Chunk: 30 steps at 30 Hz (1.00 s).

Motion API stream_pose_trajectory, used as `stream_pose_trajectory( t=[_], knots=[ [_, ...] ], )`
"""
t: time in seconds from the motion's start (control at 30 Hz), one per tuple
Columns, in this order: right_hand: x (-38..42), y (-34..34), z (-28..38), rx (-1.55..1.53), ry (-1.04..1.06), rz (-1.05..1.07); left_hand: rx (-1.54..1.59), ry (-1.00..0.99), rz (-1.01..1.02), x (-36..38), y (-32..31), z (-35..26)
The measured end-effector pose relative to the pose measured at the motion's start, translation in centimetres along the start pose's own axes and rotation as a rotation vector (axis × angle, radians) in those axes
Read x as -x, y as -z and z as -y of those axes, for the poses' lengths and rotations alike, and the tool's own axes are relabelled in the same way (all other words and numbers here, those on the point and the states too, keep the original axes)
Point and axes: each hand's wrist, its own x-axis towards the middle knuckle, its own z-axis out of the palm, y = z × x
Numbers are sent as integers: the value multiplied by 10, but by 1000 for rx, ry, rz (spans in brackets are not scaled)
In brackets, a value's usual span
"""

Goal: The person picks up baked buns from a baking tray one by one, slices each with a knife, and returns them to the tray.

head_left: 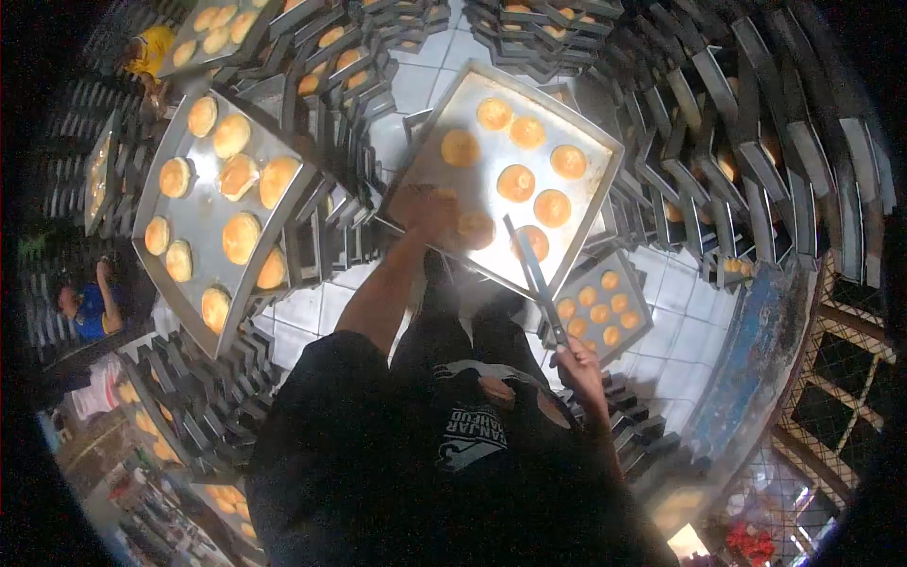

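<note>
My right hand (581, 367) is wrapped around the handle of a long knife (537, 274). The straight blade points up and left over the near right edge of a metal baking tray (482, 83), overlapping a golden bun (532, 248) in this view. Across the tray's near left corner reaches my left hand (433, 215), its fingers dim and smeared. A round bun (475, 230) lies right beside it. Several more golden-brown buns (516, 183) are spread over the bright tray.
At the left, a tilted tray (194, 231) of buns tops a stack. Another bun tray (619, 279) sits low on the right, over white floor tiles (666, 293). Stacked trays (737, 132) line the back and right. A person in blue (94, 307) is at far left.
</note>
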Motion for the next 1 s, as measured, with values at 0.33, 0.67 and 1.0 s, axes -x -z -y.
stream_pose_trajectory(
  t=[0.33,0.67,1.0],
  knots=[
    [-24,-30,113,-135,252,65,1173,-40,142,78,100,-124],
    [7,-34,173,145,803,41,1977,9,-62,95,177,-227],
    [14,-12,144,287,992,-76,1977,-150,51,123,189,-265]
  ],
)
